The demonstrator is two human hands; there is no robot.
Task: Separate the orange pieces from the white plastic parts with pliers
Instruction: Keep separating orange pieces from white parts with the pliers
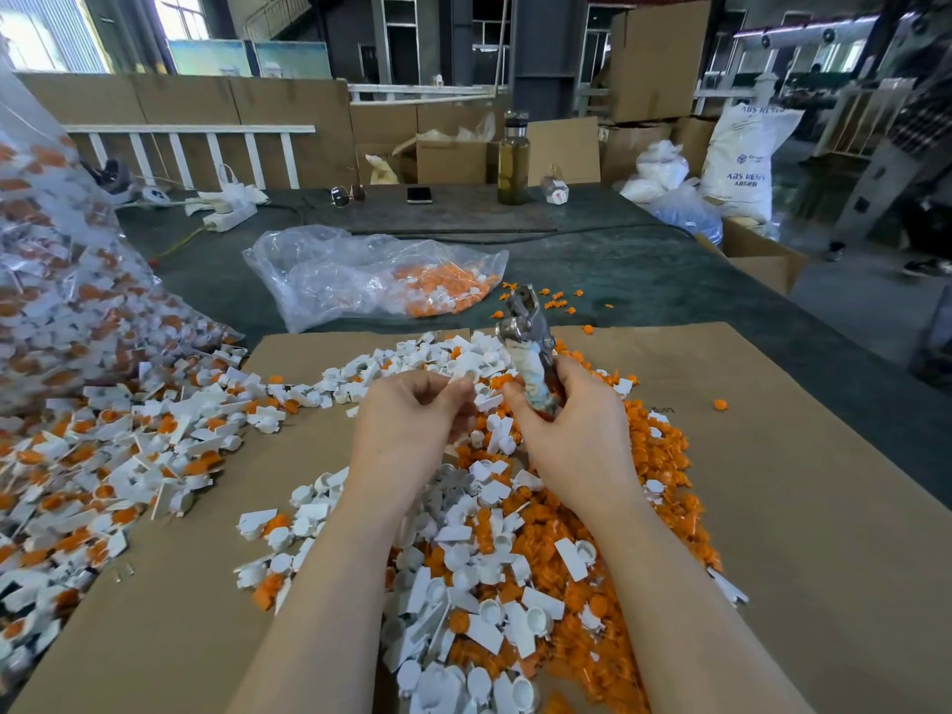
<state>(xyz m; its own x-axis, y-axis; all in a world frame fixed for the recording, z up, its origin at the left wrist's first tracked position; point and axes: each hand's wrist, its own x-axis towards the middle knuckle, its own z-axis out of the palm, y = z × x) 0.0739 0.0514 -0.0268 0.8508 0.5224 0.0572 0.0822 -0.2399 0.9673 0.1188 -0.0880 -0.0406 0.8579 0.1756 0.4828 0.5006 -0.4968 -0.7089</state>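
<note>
Cardboard (pixel 772 456) lies bare right of the hands (pixel 572 430), pliers (pixel 530 347) raised.

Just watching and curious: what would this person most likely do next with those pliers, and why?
Probably bring the white plastic part pinched in the left hand up to the pliers gripped in the right hand. The tool's head points up and away with nothing visibly in it, and the part sits just beside the handles.

Beside the flat brown cardboard sheet (pixel 772 507), the big clear plastic bag of orange-and-white parts (pixel 62 301) is cut off by the left edge; the cloth-wrapped handles of the metal pliers (pixel 530 342) vanish inside the right hand (pixel 566 430); whatever the left hand (pixel 412 420) pinches is too small to tell.
</note>
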